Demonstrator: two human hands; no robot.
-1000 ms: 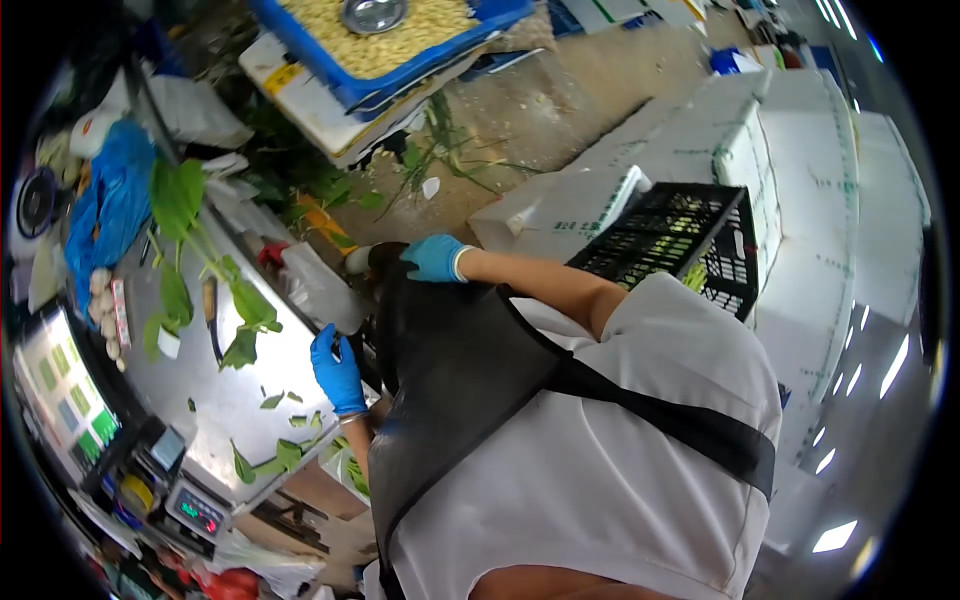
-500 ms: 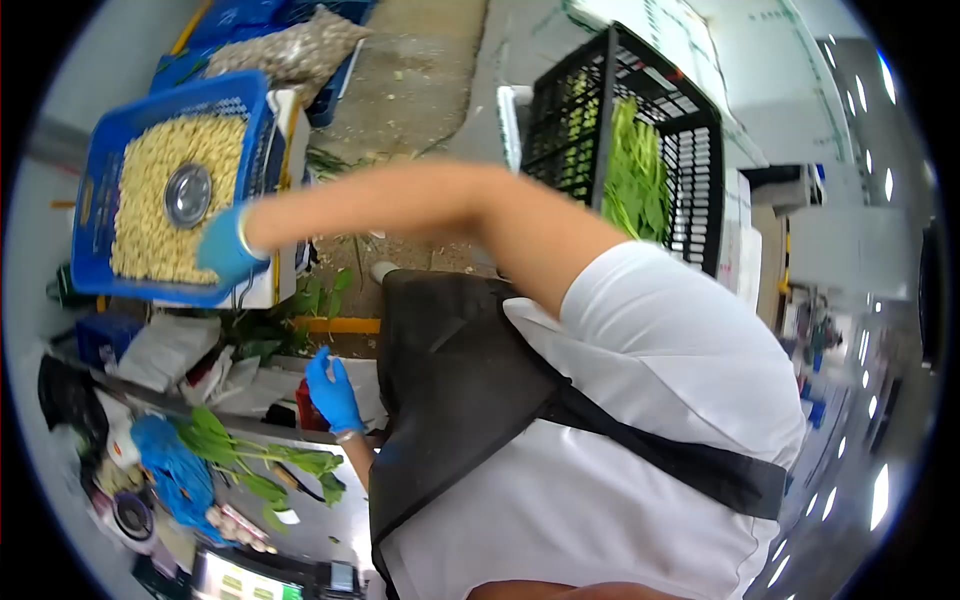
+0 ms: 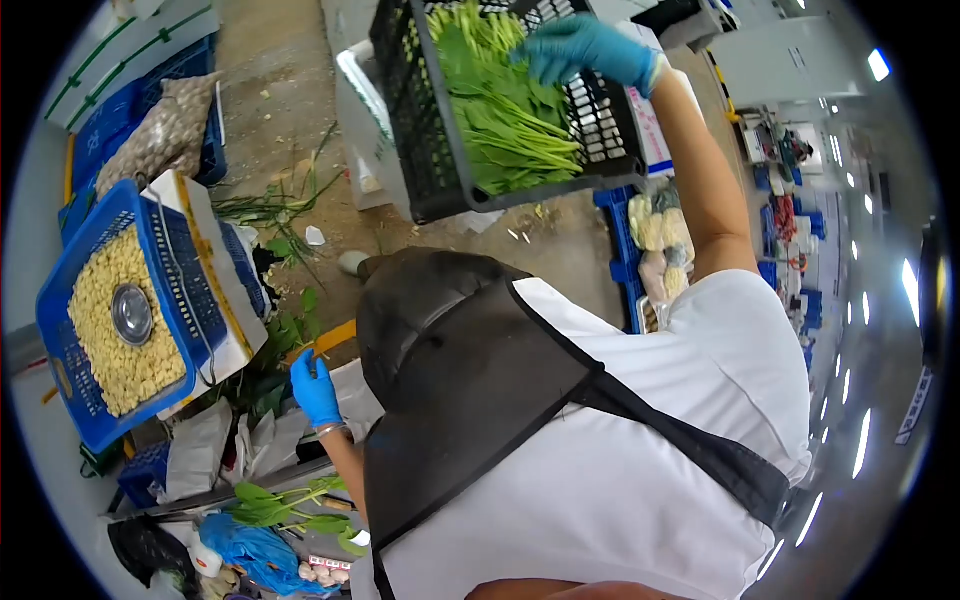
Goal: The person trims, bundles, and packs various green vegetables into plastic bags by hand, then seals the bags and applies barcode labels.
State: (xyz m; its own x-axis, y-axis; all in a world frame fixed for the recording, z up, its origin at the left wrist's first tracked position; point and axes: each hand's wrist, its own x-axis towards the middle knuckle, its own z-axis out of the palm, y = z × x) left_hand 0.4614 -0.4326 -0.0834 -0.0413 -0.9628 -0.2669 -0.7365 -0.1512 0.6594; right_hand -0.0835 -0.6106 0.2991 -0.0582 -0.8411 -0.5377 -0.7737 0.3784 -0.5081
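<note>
My right hand (image 3: 588, 50), in a teal glove, hovers over the black plastic crate (image 3: 425, 140) at the top of the view. Its fingers are slightly bent and apart, with nothing seen in them, and they overlap leafy green vegetables (image 3: 510, 110) in the crate. Whether the fingertips touch the leaves I cannot tell. Lower left, my left hand (image 3: 315, 390), in a bright blue glove, hangs open and holds nothing, beside the dark apron (image 3: 480, 370). Further left, a blue basket (image 3: 175, 290) holds peeled garlic cloves (image 3: 105, 330) with a small round metal bowl (image 3: 132, 314) on top.
Under the basket is a white foam box (image 3: 215, 260). A net sack of garlic bulbs (image 3: 165, 130) lies upper left. Loose green stalks (image 3: 270, 210) litter the floor. Bagged produce (image 3: 660, 235) is at right. A counter at lower left carries greens (image 3: 290, 505) and a blue bag (image 3: 250, 550).
My right hand has moved from the garlic basket to above the black crate. The view has turned, so the crate appears further left. My left hand still hangs open.
</note>
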